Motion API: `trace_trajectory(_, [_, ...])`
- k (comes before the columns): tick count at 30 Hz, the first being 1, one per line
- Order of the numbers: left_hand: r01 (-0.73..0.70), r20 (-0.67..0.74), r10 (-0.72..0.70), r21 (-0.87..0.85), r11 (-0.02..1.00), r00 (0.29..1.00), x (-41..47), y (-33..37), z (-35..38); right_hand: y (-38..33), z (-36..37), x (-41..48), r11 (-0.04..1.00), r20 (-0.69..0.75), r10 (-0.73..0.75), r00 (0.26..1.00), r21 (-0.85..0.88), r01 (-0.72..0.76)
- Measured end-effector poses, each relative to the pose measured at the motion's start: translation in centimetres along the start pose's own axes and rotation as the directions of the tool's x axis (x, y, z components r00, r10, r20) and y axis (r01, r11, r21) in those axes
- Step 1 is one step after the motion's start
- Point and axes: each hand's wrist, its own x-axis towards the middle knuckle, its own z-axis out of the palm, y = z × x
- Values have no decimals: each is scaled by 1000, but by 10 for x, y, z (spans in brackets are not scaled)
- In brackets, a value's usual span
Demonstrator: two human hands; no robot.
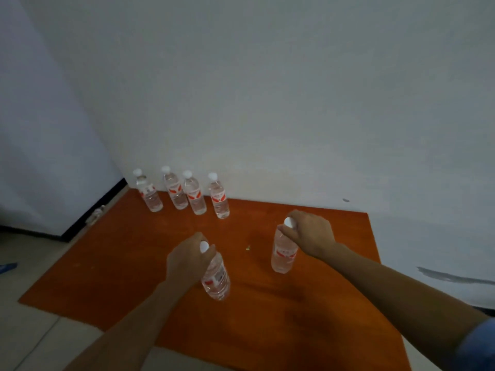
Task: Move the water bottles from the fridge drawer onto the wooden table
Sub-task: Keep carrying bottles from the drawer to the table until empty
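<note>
1. Your right sleeve (479, 346): blue, at the lower right edge, forearm bare beyond it.

2. Your left hand (184, 261): fingers and thumb curled round the neck of the left-hand bottle (216, 277), just under its white cap. Bottle clear, red-and-white label, tilted with its base toward you and to the right. It is over the near middle of the wooden table (120, 263); whether the base touches the top cannot be told.

3. Your right hand (312, 232): fingers closed over the neck and shoulder of the right-hand bottle (284, 257), white cap showing between thumb and forefinger. Bottle close to upright, to the right of the first and a little farther back, well apart from it. Contact of its base with the table cannot be told.

4. Small pale fleck (247, 247): on the orange-brown tabletop, between your two bottles.

5. Back row, far left corner of the table, standing close to the wall (267, 103), all capped white, labelled red:
 a. leftmost bottle (150, 194), set slightly apart;
 b. second bottle (175, 191);
 c. third bottle (195, 196), just beside the second;
 d. rightmost bottle (219, 199), a little nearer to you.

6. Tiled floor (26, 285): pale, left of the table, with dark skirting (93, 210) along the wall's foot.
</note>
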Motion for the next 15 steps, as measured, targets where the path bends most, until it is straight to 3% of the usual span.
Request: trace_trajectory(15, [-133,157,140,-55,990,978,239,-91,27,-68,93,210,980,57,200,978,-13,-200])
